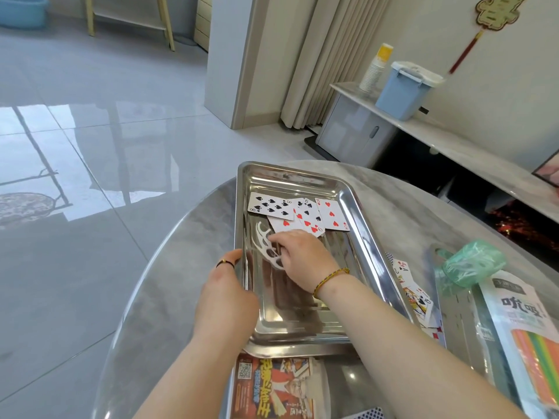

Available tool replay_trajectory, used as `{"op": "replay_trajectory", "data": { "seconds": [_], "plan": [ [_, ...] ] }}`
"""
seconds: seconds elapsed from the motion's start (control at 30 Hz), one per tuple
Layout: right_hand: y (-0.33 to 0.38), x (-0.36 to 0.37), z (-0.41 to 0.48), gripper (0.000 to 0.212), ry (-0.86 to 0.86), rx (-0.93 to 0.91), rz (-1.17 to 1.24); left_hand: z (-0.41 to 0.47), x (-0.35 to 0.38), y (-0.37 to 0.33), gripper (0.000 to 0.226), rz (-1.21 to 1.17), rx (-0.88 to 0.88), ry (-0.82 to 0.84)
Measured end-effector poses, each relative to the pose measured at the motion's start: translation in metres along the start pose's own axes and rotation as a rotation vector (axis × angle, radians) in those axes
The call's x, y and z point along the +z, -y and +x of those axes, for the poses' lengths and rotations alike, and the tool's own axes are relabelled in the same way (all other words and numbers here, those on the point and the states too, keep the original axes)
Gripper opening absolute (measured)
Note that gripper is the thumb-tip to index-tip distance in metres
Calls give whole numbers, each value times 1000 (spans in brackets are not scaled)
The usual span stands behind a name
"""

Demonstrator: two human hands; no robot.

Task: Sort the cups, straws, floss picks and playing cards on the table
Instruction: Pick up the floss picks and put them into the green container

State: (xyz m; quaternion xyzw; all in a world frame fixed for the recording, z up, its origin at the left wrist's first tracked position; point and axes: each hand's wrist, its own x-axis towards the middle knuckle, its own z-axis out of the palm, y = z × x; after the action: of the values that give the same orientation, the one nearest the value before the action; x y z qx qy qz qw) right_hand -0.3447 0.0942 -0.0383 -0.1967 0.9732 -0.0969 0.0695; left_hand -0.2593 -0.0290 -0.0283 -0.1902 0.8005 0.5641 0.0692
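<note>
Inside tray (pixel 287 180) — three floss picks (pixel 266 250) in right fingers (pixel 290 241), five cards (pixel 332 214) — left fingers (pixel 231 257) round rim.

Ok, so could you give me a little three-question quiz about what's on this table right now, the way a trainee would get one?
1. True or false: the playing cards in the steel tray lie face up.
2. What is the right hand touching? A) straws B) floss picks C) a cup
3. Fill in: the left hand rests against the tray's ____ rim.

Key: 1 true; 2 B; 3 left.
</note>
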Motion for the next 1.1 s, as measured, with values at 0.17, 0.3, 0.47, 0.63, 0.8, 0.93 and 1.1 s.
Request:
{"op": "replay_trajectory", "data": {
  "seconds": [0.17, 0.3, 0.47, 0.63, 0.8, 0.93, 1.1],
  "plan": [
    [-15, -7, 1, 34, -17, 169, -88, 0, -1, 0, 58, 8, 8, 11],
    [-25, -10, 6, 24, 7, 247, -56, 2, 0, 2, 57, -11, 8, 12],
    [-42, -14, 16, 37, 44, 341, -121, 4, 1, 3, 57, -21, 4, 7],
    [-30, -13, 18, 33, -115, 219, -141, 4, 1, 3, 57, -1, 6, 11],
    [-20, -3, 20, 31, -92, 221, -205, 3, 0, 2, 57, -5, 12, 16],
    [-13, -2, 16, 32, -80, 80, -127, 2, 0, 1, 58, -2, 19, 13],
    [-2, 0, -2, 25, -107, 66, 191, 1, 0, 0, 59, -1, 22, 9]
  ]
}}
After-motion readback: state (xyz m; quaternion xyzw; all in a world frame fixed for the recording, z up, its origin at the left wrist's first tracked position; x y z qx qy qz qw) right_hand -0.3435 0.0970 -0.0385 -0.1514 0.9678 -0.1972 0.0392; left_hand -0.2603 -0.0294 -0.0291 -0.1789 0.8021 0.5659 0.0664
